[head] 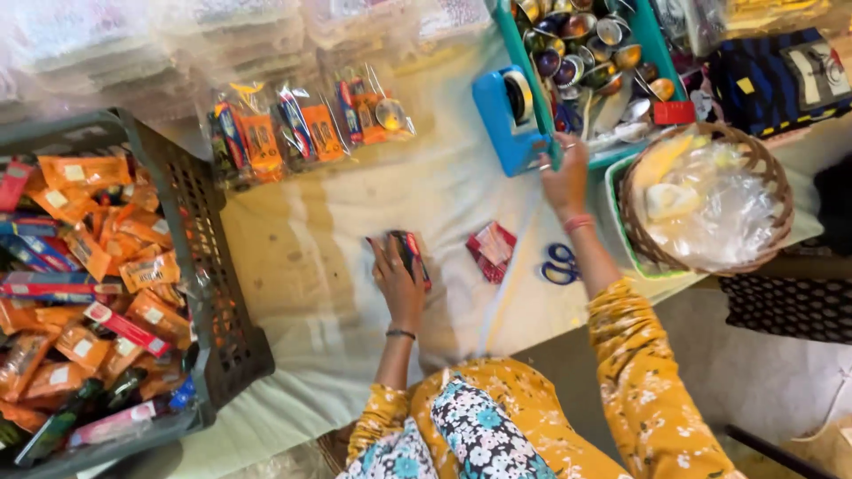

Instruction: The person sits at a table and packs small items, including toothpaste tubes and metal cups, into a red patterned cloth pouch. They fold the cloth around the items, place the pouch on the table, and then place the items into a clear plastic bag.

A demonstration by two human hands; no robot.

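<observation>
The fingers of the left hand (397, 282) lay spread and flat on a small dark and red packet (412, 255), pressing it onto the cream cloth (328, 266) over the tabletop. The right hand (565, 180) reached far, its fingers curled around the near edge of a blue tape dispenser (506, 120); whether they fully closed on it could not be told. Just right of the packet lay a red wrapper (491, 250), and beside that blue-handled scissors (559, 264). Far and left sat a row of clear filled bags (302, 129). A grey crate (209, 293) of orange packets stood at the left. At the right were a teal tray (661, 53) of metal cups and a wicker basket (768, 177).
</observation>
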